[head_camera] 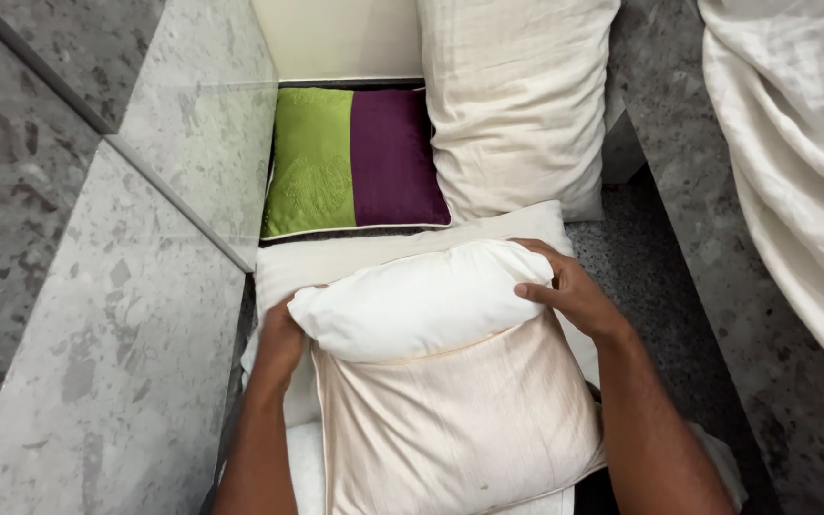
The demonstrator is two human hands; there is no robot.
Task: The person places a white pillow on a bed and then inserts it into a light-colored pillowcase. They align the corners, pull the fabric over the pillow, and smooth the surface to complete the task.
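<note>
Cream cushion cover [460, 420] lies in front of the person, opening at its top edge, facing away from them. White pillow insert [422, 300] sits partly inside: lower part in the cover, upper part bulging out past the seam. Cover rests on a stack of white cushions [336, 259], whose edges show above and to the left of it.

Stack sits in a narrow channel. Grey speckled stone ledge [116, 324] bounds the left side, with a raised slab [207, 143] running back towards the wall. Dark speckled floor [660, 286] on the right.

Large cream pillow [517, 105] stands propped at the back right, its lower edge close behind the stack. Draped white sheet [793, 162] hangs down the far right, well apart from the hands. Green and purple cushion [355, 162] lies flat at the back left, between the slab and the cream pillow, just beyond the stack; green half left, purple half right. These two close off the back of the channel.

Left hand [280, 341] is curled round the insert's left corner, fingers tucked under and out of sight. Right hand [565, 286] is clamped over the insert's top right corner, thumb on the front, fingers wrapped across the top.
</note>
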